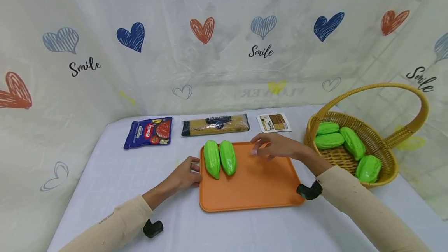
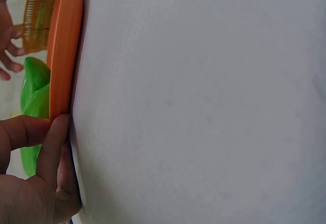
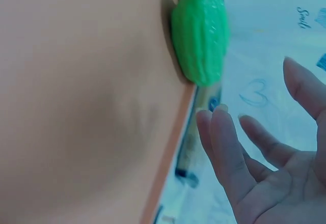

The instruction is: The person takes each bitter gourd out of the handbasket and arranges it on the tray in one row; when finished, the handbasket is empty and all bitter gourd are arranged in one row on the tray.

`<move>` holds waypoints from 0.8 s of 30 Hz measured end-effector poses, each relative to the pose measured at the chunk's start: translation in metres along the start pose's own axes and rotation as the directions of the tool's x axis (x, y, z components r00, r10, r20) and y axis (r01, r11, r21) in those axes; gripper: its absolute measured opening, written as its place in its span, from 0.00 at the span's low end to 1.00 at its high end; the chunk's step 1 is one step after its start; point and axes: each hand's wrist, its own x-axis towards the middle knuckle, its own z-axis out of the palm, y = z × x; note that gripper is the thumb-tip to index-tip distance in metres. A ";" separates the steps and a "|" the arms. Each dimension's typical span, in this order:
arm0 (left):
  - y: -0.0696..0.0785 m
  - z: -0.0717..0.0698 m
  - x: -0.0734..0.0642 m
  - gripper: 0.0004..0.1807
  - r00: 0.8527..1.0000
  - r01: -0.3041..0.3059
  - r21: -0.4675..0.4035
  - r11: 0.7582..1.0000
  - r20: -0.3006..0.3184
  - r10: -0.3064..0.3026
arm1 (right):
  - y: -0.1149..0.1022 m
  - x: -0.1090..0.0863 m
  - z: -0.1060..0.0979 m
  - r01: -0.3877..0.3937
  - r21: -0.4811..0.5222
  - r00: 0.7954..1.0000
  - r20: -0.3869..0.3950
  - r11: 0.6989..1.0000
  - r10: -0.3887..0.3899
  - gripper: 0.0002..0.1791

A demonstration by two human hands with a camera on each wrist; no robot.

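Observation:
My left hand (image 1: 189, 173) grips the left rim of an orange tray (image 1: 259, 189), its thumb and finger meeting at the edge in the left wrist view. Side by side on the tray's left part lie two bright green ridged gourds, the left one (image 1: 211, 158) right by the rim and the other (image 1: 228, 158) just right of it. Over the tray's far right part hovers my right hand (image 1: 274, 145), fingers loosely spread and holding nothing. In the right wrist view a gap separates those fingers from the nearer gourd (image 3: 199, 35).
To the right stands a wicker basket (image 1: 379, 147) with a tall arched handle and several green gourds (image 1: 353, 143) inside. Along the table's back lie a blue Barilla pouch (image 1: 148, 132), a spaghetti packet (image 1: 217, 124) and a small white-and-brown packet (image 1: 274, 122). A patterned curtain hangs behind.

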 end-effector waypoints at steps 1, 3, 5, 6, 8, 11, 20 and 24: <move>0.000 0.000 0.000 0.38 1.000 -0.001 -0.001 1.000 0.000 0.001 | 0.000 -0.004 -0.003 0.005 -0.007 1.000 -0.004 1.000 -0.005 0.34; -0.001 0.000 0.000 0.38 1.000 -0.003 -0.004 1.000 0.000 0.003 | 0.000 -0.014 -0.009 0.024 -0.028 1.000 -0.014 0.999 -0.024 0.33; -0.001 0.001 0.000 0.38 1.000 -0.005 -0.009 1.000 0.000 0.005 | 0.000 -0.024 -0.014 0.051 -0.039 0.998 -0.020 0.998 -0.052 0.31; -0.001 0.001 0.001 0.38 1.000 -0.005 -0.008 1.000 -0.001 0.005 | 0.000 -0.029 -0.017 0.061 -0.042 0.998 -0.021 0.997 -0.062 0.31; -0.001 0.000 0.000 0.38 1.000 -0.007 -0.013 1.000 -0.001 0.007 | -0.001 -0.040 -0.022 0.076 -0.050 0.997 -0.018 0.996 -0.077 0.30; -0.002 0.000 0.001 0.38 1.000 -0.007 -0.018 1.000 0.004 0.007 | -0.001 -0.057 -0.031 0.070 -0.053 0.997 -0.024 0.996 -0.071 0.30; -0.002 0.001 0.001 0.38 1.000 0.000 -0.013 1.000 0.001 0.000 | 0.006 -0.097 -0.053 0.105 -0.174 0.991 -0.059 0.979 -0.117 0.28; -0.002 0.000 0.001 0.38 1.000 0.003 -0.010 1.000 0.001 -0.003 | 0.015 -0.111 -0.061 0.134 -0.244 0.987 -0.057 0.960 -0.152 0.25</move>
